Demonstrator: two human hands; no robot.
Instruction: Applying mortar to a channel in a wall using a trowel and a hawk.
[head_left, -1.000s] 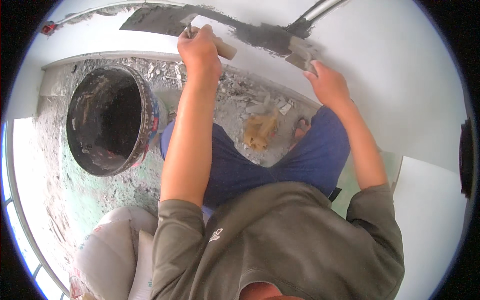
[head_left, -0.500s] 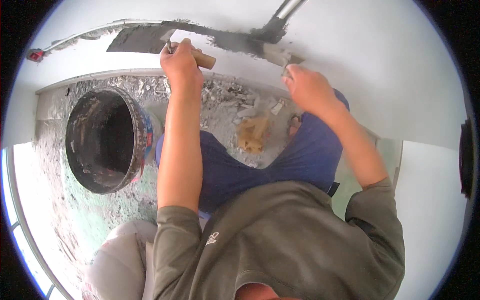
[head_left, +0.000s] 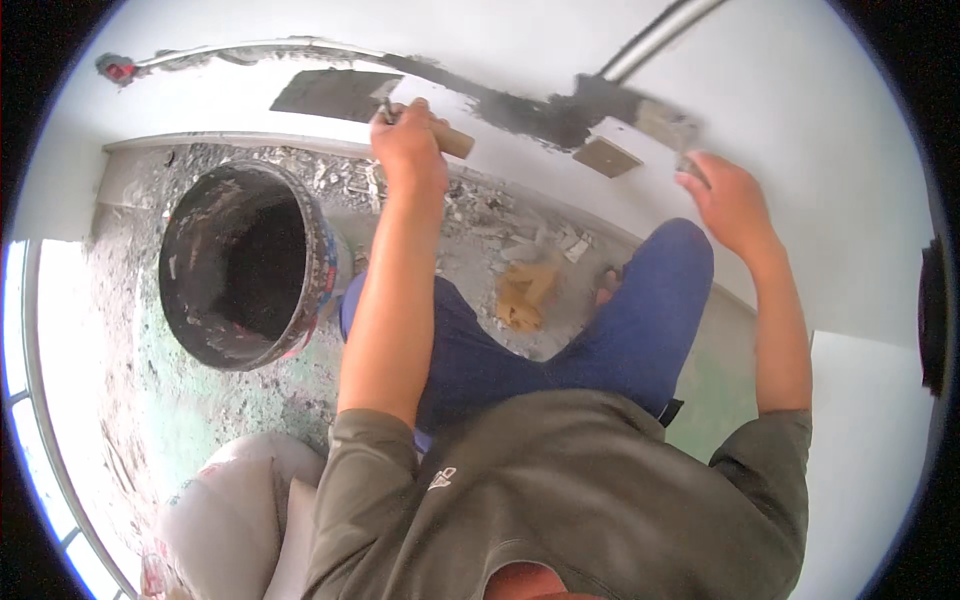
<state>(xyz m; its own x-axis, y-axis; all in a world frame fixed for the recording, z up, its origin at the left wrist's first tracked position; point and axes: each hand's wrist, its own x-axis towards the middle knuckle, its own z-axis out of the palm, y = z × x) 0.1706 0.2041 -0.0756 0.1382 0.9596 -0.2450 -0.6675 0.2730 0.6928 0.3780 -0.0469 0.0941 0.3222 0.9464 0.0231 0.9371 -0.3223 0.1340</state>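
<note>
My left hand (head_left: 408, 150) is closed around the wooden handle of a plastering trowel (head_left: 455, 140). Dark grey mortar (head_left: 335, 95) covers the trowel's flat plate, which is held out beside the white wall. My right hand (head_left: 730, 200) grips a scraper (head_left: 668, 126), its blade against the wall at the right end of a dark mortar strip (head_left: 530, 112); motion smears it a little. Just left of that blade is a square tan wall box (head_left: 607, 157). A white conduit (head_left: 655, 45) runs down to the strip from the upper right.
A mortar-smeared bucket (head_left: 185, 340) stands on the floor at left. Rubble (head_left: 490, 215) lies along the wall's foot, with a crumpled yellow-brown piece (head_left: 525, 295) between my legs. A pale sack (head_left: 220, 510) sits at lower left. Another conduit (head_left: 300, 43) and a red box (head_left: 120, 70) are farther left.
My right hand has swept the scraper rightward along the wall, uncovering the tan wall box. The view has shifted; my left hand still holds the loaded trowel.
</note>
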